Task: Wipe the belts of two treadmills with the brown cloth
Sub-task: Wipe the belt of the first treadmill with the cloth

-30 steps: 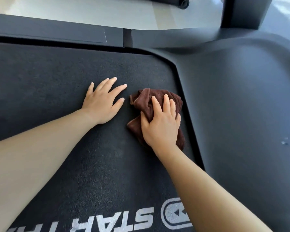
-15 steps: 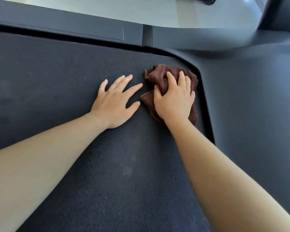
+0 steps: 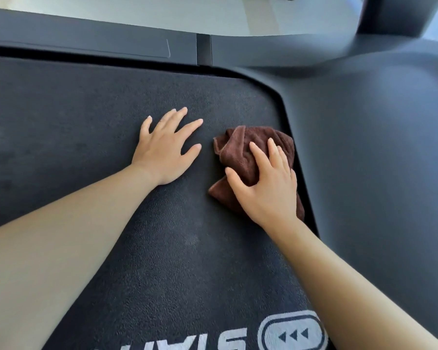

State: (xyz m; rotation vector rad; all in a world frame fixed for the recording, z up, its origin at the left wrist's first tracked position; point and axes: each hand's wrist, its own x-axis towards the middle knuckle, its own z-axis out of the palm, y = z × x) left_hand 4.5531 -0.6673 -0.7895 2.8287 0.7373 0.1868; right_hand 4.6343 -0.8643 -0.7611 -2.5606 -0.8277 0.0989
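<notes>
A dark, textured treadmill belt (image 3: 91, 127) fills most of the view. On it, close to its right edge, lies the crumpled brown cloth (image 3: 240, 150). My right hand (image 3: 266, 188) presses down on the cloth with the fingers bent over its folds. My left hand (image 3: 167, 150) lies flat on the belt just left of the cloth, fingers spread, holding nothing. White logo lettering (image 3: 292, 333) is printed on the belt near the bottom edge.
A grey side rail (image 3: 86, 34) runs along the far edge of the belt. The smooth dark motor cover (image 3: 379, 152) curves around the belt's right side. A dark upright post (image 3: 400, 13) rises at top right. Pale floor (image 3: 162, 11) lies beyond.
My right hand has slid the cloth back toward me along the belt's right edge, after pushing it forward. The left hand stays flat on the belt.
</notes>
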